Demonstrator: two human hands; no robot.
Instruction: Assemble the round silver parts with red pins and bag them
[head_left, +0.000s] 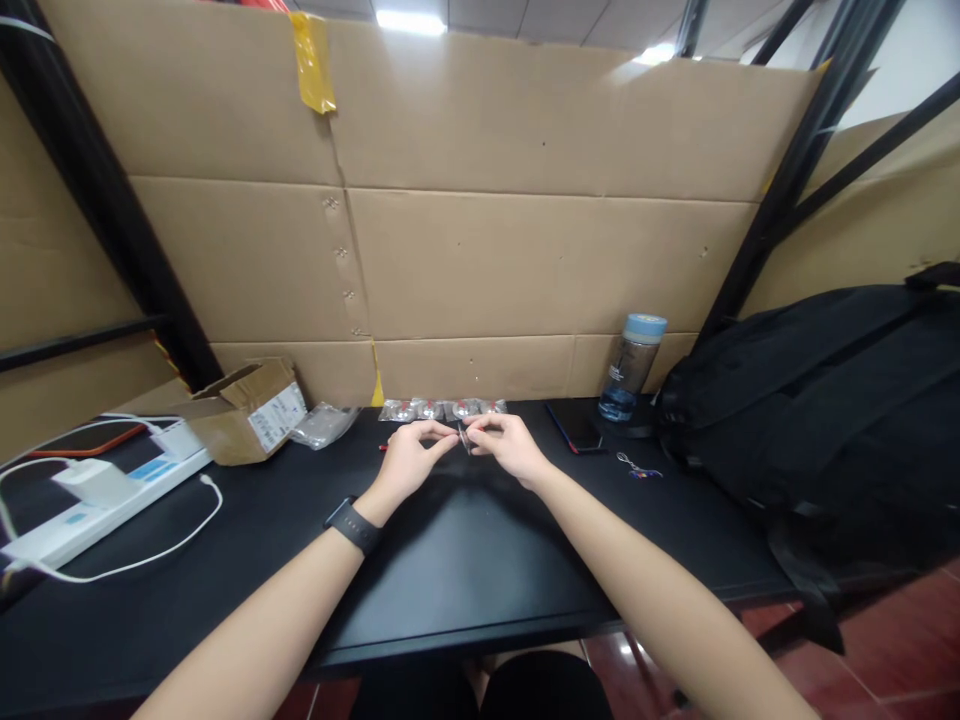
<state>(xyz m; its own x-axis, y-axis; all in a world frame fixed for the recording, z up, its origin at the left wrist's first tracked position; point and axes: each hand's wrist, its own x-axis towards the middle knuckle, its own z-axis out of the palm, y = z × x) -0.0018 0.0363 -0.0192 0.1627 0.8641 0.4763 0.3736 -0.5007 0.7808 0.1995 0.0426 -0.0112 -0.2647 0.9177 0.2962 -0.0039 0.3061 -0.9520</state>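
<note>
We count four packets [388, 411] holding silvery pieces [430, 410]; one carton [232, 420], contents unseen; left hand [407, 460], right hand [511, 447] fingertips pinching one thin item [463, 437].

Matt cardboard and shiny plastic are seen around a smooth, softly gleaming table [480, 570].
The wall [525, 260] is formed of creased, matt cardboard, with glossy yellow tape [313, 62] stuck on it. Dull cardboard is also seen in the box [227, 425], to which a smooth paper label [277, 416] is fixed. Crinkled clear plastic is shown in the bag [325, 425] and in 4 shiny packets [430, 410]. The backpack [817, 400] is made of matt black cloth; the floor [892, 640] is laid with glossy red tile. For the thin piece [463, 436] being held, the material cannot be told.
</note>
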